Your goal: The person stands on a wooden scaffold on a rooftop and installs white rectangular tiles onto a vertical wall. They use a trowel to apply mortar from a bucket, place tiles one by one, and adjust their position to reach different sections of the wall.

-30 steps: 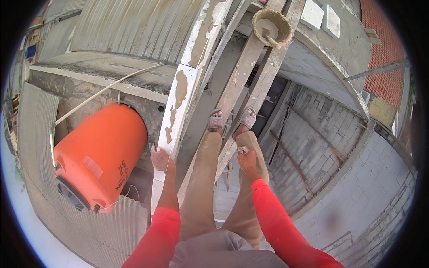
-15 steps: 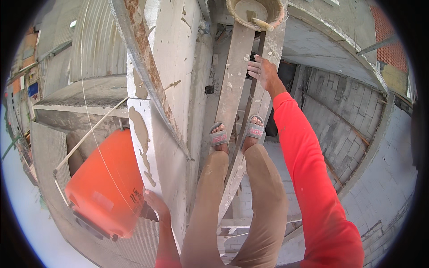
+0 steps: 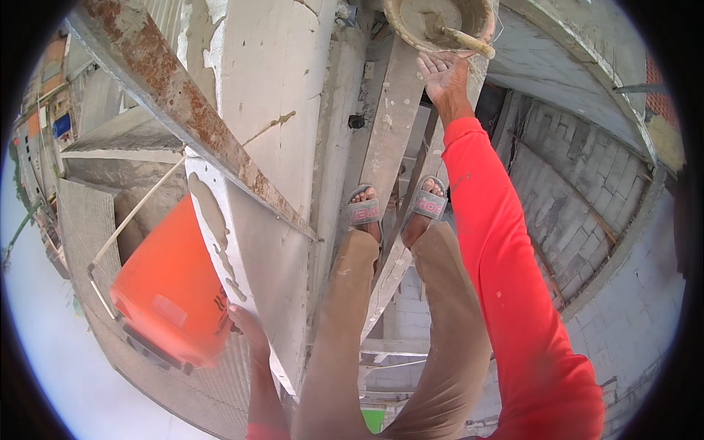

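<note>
My right hand (image 3: 446,82) reaches forward with its fingers spread, holding nothing. Its fingertips are at the near rim of a round, mortar-smeared basin (image 3: 402,33); whether they touch it I cannot tell. Grey wet mortar (image 3: 429,15) lies inside the basin. A tool with a wooden handle (image 3: 471,42) leans over the rim, its working end in the mortar. My left hand (image 3: 248,328) rests on the edge of the white block wall (image 3: 238,249), fingers stretched out and partly hidden. Dried mortar (image 3: 213,216) streaks that wall.
My sandalled feet stand on two narrow planks (image 3: 389,139), with a gap between them and a drop below. A rusty metal bar (image 3: 183,103) slants across the wall on the left. Beyond the wall is an orange tank (image 3: 172,286). Grey block walls (image 3: 565,169) stand to the right.
My right hand has moved forward from above the plank gap to the basin's near rim. The view has shifted, and my left hand stays at the wall edge.
</note>
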`<action>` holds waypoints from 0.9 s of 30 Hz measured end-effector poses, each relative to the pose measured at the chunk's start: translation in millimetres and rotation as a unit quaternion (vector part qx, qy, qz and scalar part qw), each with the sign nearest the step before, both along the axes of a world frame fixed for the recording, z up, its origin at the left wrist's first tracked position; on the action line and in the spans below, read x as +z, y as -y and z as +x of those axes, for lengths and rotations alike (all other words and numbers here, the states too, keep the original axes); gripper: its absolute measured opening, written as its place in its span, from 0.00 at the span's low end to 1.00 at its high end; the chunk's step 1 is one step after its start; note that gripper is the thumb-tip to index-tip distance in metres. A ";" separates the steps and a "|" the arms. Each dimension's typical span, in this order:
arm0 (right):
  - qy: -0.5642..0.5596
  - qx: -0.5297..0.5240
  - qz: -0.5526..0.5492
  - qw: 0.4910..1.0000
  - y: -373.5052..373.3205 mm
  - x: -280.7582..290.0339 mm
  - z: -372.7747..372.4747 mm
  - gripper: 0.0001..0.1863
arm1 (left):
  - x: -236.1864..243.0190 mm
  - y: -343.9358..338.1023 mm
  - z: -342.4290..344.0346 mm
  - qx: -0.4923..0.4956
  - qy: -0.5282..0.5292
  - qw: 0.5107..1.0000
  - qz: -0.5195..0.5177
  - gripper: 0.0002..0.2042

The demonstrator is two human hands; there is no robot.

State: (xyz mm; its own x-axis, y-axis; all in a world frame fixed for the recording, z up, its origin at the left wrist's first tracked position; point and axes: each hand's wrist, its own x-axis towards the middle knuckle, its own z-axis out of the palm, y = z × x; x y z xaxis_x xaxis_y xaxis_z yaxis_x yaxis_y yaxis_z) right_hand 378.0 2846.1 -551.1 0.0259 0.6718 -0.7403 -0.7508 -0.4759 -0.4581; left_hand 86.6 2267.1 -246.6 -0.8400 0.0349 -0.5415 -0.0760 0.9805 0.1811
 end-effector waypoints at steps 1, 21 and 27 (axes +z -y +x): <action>-0.004 -0.012 -0.025 1.000 22.1 0.5 3.1 0.24 | 2.6 -3.8 -0.1 -0.017 0.015 1.000 0.002 0.42; -0.029 0.059 -0.279 0.958 408.1 26.9 38.4 0.13 | 0.4 -18.8 -0.5 -0.054 -0.001 0.997 0.048 0.44; -0.030 0.125 -0.266 0.955 436.7 44.8 41.0 0.22 | -4.6 -18.1 -0.9 -0.084 -0.051 0.995 -0.009 0.39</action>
State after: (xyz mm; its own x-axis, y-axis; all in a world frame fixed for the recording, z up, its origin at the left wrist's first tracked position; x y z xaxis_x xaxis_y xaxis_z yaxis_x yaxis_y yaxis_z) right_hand 419.0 2409.4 -506.4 -0.1401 0.1804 -0.9736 -0.6001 -0.7976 -0.0614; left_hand 85.7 2285.2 -251.2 -0.8734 0.1709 -0.4561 0.1076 0.9810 0.1614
